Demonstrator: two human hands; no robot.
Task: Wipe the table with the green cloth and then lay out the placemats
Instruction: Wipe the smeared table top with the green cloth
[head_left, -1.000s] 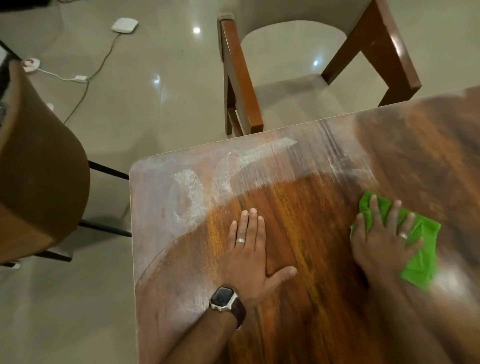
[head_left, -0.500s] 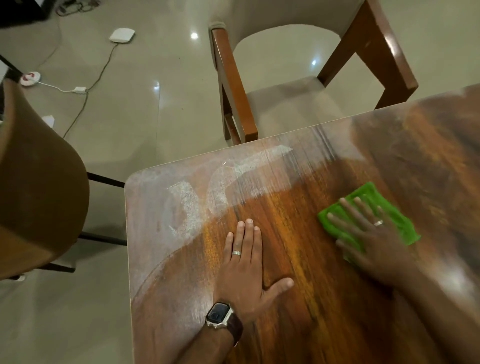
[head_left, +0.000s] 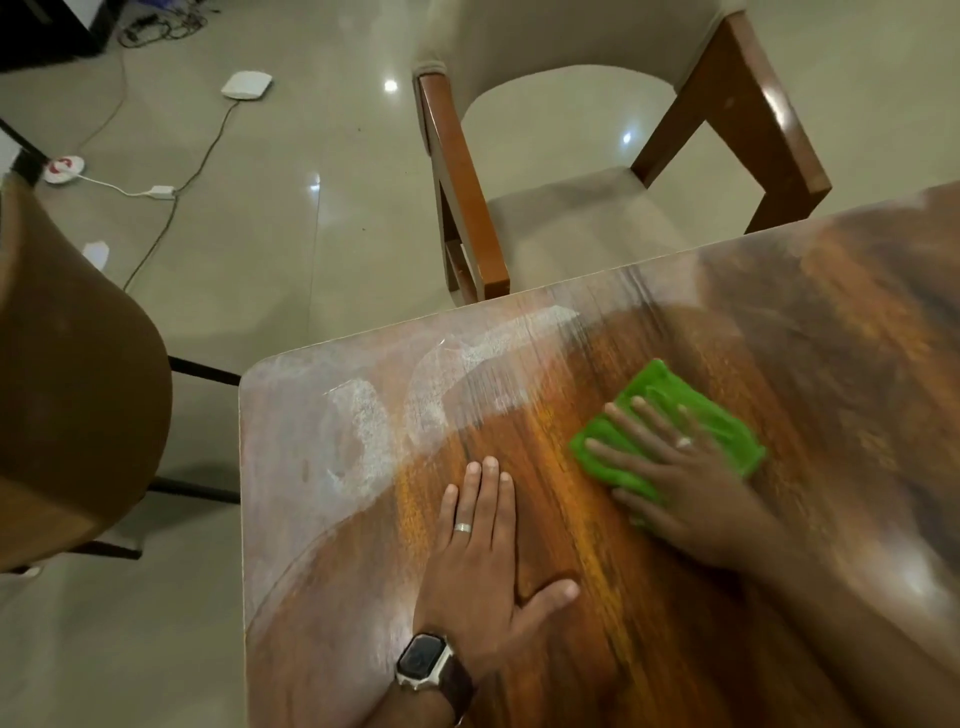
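1. We see our right hand (head_left: 691, 499) pressed flat on the cloth (head_left: 675, 415), fingers spread and straight — its grip is apart, nothing curled round the fabric.
2. The cloth is green and bunched, lying on the counter (head_left: 649, 597) under that hand, toward the far half of the top and right of its middle.
3. Our left hand (head_left: 480, 566) rests palm down on bare wood, just beside the cloth but not touching it; its grip is apart too, fingers straight and close together, thumb out to the right.
4. A ring (head_left: 462, 528) sits on one left finger and a watch (head_left: 423, 662) on that wrist.
5. The counter's left corner carries a pale, chalky haze (head_left: 363, 431) — the wood nearer the hands looks dark and glossy.
6. A cushioned chair (head_left: 571, 218) with wooden arms stands at the far edge, and a brown chair back (head_left: 78, 389) shows at the left.
7. On the floor (head_left: 260, 249) lie a white box (head_left: 247, 84) and trailing cables (head_left: 171, 192).
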